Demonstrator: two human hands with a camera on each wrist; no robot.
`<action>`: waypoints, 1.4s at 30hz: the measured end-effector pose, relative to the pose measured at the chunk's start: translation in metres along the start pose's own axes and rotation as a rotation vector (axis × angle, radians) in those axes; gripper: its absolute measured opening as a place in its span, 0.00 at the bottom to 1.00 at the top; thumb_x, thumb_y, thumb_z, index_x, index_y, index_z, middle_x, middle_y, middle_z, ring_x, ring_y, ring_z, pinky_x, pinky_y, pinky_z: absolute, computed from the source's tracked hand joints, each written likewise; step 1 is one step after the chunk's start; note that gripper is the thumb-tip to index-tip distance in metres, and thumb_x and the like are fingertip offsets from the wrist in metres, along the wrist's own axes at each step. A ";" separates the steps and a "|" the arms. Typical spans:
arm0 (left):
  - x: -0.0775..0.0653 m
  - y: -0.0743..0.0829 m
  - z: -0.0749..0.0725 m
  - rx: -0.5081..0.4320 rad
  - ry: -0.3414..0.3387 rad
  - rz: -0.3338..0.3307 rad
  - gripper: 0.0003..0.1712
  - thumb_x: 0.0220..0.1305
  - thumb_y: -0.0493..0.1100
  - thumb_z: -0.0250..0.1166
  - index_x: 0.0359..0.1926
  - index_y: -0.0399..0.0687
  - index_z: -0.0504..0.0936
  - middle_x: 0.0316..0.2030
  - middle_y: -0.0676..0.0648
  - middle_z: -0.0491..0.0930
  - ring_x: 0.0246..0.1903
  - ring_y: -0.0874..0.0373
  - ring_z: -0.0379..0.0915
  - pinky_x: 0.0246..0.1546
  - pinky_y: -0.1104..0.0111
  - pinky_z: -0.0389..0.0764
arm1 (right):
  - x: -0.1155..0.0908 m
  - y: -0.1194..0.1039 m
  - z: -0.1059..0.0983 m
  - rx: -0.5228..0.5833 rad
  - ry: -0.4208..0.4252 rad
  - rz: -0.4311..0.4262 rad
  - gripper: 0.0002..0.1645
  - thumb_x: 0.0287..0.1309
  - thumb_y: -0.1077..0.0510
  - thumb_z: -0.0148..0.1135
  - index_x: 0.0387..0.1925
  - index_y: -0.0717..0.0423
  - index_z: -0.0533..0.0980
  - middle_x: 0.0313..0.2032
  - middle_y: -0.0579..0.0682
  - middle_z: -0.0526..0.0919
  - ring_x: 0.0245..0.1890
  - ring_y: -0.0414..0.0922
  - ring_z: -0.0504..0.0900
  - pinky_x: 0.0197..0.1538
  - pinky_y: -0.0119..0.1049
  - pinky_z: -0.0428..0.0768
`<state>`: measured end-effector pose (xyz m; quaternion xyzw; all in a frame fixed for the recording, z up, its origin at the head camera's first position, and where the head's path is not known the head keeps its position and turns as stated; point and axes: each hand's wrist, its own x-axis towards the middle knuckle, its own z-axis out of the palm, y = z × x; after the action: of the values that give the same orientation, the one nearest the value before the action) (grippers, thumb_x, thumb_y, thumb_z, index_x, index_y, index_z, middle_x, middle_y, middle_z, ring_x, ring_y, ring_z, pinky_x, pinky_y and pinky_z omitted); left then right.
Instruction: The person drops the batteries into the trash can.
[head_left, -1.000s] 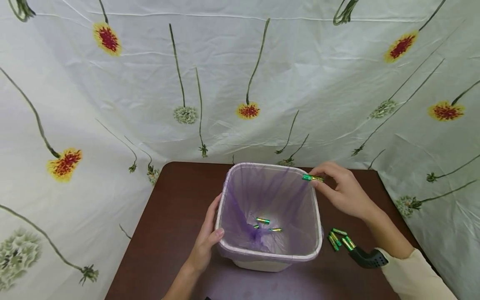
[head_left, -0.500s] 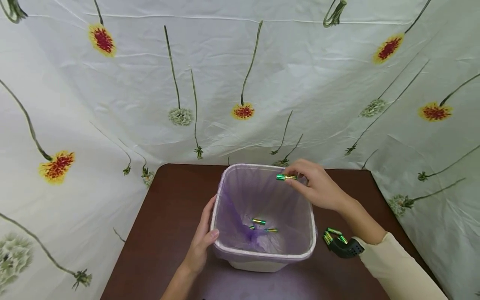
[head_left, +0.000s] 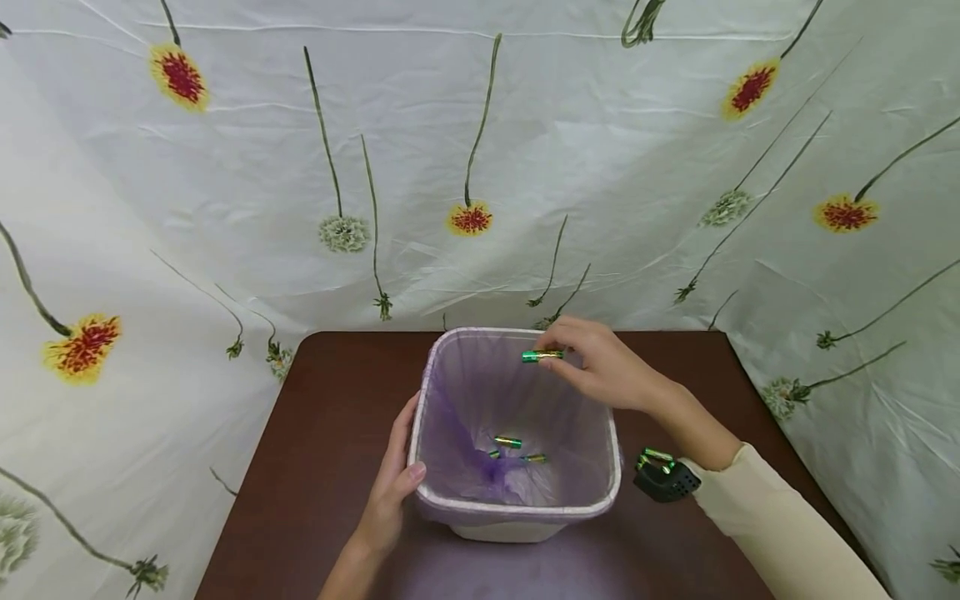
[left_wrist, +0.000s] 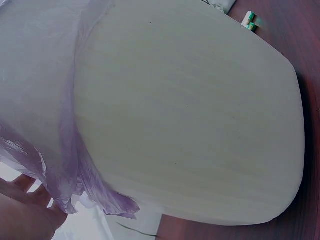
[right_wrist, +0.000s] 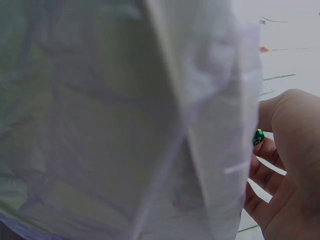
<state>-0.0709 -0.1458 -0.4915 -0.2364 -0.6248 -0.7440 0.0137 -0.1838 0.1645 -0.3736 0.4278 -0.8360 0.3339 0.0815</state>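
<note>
A pale trash bin (head_left: pixel 517 507) lined with a thin purple bag (head_left: pixel 468 408) stands on the table. At its left side my left hand (head_left: pixel 384 504) grips it, thumb over the rim and fingers along the outer wall. Over the bin's far right part, my right hand (head_left: pixel 600 367) pinches a green-and-gold battery (head_left: pixel 542 357) by one end, held roughly level. Several similar batteries (head_left: pixel 507 442) lie at the bottom of the bag. In the right wrist view the bagged bin wall (right_wrist: pixel 125 125) hides much; only the battery's end (right_wrist: pixel 258 137) shows.
More batteries (head_left: pixel 658 455) lie on the dark brown table (head_left: pixel 330 417) right of the bin, partly hidden by the black wrist device (head_left: pixel 666 483). A white cloth with flowers (head_left: pixel 420 167) hangs behind and at both sides.
My right hand has carried the battery leftward from the bin's right rim to over its inside. The left hand keeps its grip on the bin. The head view has shifted slightly.
</note>
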 end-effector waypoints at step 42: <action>0.003 0.006 -0.015 0.286 -0.004 0.067 0.45 0.65 0.36 0.56 0.82 0.49 0.54 0.78 0.43 0.53 0.74 0.49 0.51 0.68 0.70 0.55 | -0.060 0.018 -0.024 -0.078 0.155 0.160 0.13 0.65 0.68 0.68 0.49 0.56 0.83 0.44 0.44 0.84 0.42 0.40 0.82 0.42 0.37 0.79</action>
<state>-0.0766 -0.1599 -0.4864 -0.2543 -0.7161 -0.6461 0.0709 -0.1638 0.2264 -0.3897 0.3291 -0.8710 0.3385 0.1358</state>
